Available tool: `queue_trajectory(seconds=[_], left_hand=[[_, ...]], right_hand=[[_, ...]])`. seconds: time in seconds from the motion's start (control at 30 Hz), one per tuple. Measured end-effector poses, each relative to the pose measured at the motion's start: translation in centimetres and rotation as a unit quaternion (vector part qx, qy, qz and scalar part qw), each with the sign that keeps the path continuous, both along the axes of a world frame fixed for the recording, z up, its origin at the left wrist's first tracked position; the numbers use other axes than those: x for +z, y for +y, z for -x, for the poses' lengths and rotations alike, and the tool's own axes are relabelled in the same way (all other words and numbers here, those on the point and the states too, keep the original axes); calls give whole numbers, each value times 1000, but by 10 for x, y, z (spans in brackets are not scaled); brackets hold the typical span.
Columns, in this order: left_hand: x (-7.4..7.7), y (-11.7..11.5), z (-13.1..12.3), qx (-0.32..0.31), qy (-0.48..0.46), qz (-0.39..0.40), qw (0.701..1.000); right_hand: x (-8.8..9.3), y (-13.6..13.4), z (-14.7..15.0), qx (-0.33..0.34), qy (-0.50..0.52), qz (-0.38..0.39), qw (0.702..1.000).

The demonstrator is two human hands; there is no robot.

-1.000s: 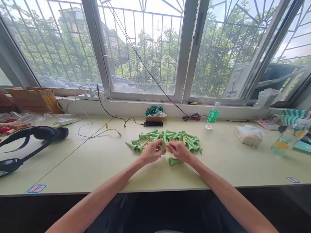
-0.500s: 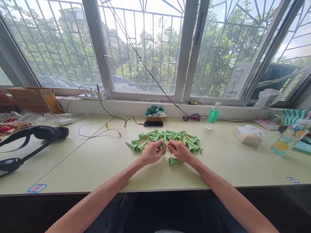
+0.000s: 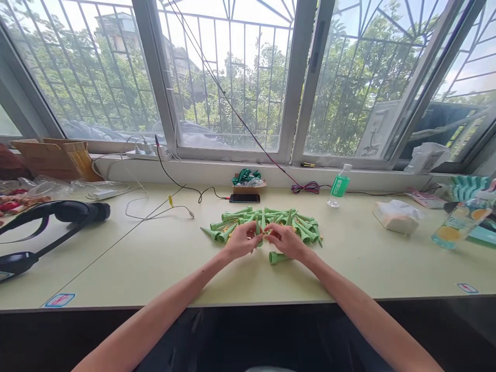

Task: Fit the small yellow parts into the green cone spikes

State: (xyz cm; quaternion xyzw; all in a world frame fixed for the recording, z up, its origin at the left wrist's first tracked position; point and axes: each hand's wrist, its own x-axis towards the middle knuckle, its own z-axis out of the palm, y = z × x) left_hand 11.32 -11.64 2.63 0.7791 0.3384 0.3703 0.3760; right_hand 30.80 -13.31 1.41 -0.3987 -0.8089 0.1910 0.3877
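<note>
Several light-green plastic cones (image 3: pixel 308 235) with wide, socket-like ends lie in a loose heap, and small yellow pieces (image 3: pixel 229 236) show among them. My left hand (image 3: pixel 241 243) is closed around one green cone (image 3: pixel 258 226), which stands roughly upright with its tip pointing up. Close beside that cone, the fingertips of my right hand (image 3: pixel 290 241) are pinched together; whatever they hold is too small to name. Another green cone (image 3: pixel 276 258) lies apart at the near side, partly covered by my right wrist.
Behind the heap are a black phone (image 3: pixel 244 198) and a small box with green wrapping (image 3: pixel 248 178). A bottle (image 3: pixel 339 186) and a tissue pack (image 3: pixel 397 216) stand to the right. Leftward lie a white cable (image 3: pixel 170 207) and a black headset (image 3: pixel 73 212).
The held cone and my left fingers have shifted slightly left. My right fingertips have shifted slightly left too. The heap looks the same.
</note>
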Motion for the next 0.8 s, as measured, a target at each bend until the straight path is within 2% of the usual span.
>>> queue_trajectory(seconds=[0.23, 0.57, 0.8], left_hand=[[-1, 0, 1, -9, -19, 14, 1000], [1, -3, 2, -10, 2, -14, 1000], [5, -6, 1, 0, 11, -31, 999]], right_hand=[[-2, 1, -1, 16, 7, 8, 1000], [-4, 4, 0, -4, -18, -21, 1000], [-1, 1, 0, 14, -49, -29, 998]])
